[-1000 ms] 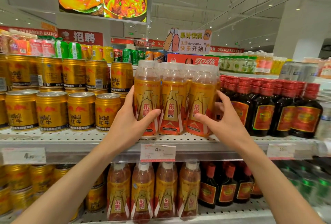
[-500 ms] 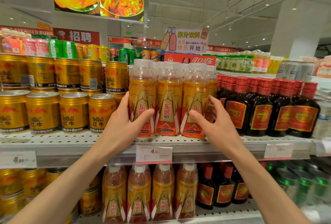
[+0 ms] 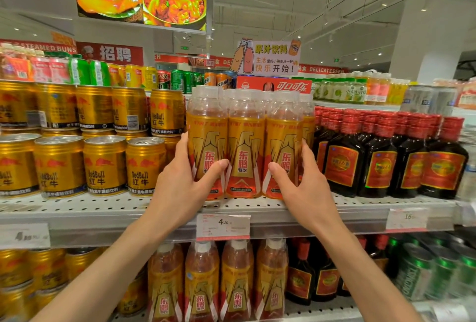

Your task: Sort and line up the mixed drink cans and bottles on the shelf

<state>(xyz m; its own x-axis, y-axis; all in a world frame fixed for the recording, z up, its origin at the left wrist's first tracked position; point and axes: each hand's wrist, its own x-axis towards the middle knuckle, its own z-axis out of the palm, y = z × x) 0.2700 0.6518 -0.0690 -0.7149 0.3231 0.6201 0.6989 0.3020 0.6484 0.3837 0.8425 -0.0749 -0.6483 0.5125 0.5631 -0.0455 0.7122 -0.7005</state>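
Observation:
Three orange-labelled drink bottles stand side by side at the front of the middle shelf (image 3: 103,208). My left hand (image 3: 180,193) grips the left bottle (image 3: 206,128), thumb across its label and fingers hidden behind it. On the other side my right hand (image 3: 304,193) grips the right bottle (image 3: 283,131) the same way. The middle bottle (image 3: 246,146) stands between them, touched by neither hand. More of these bottles stand behind the front row.
Gold Red Bull cans (image 3: 105,164) are stacked in two layers just left of the bottles. Dark bottles with red caps (image 3: 378,156) fill the shelf to the right. A price tag (image 3: 222,226) hangs on the shelf edge. The lower shelf holds more orange bottles (image 3: 237,283).
My right hand's spread fingers have closed round the right bottle. Both hands now sit tighter against the outer bottles, and the three stand pressed together.

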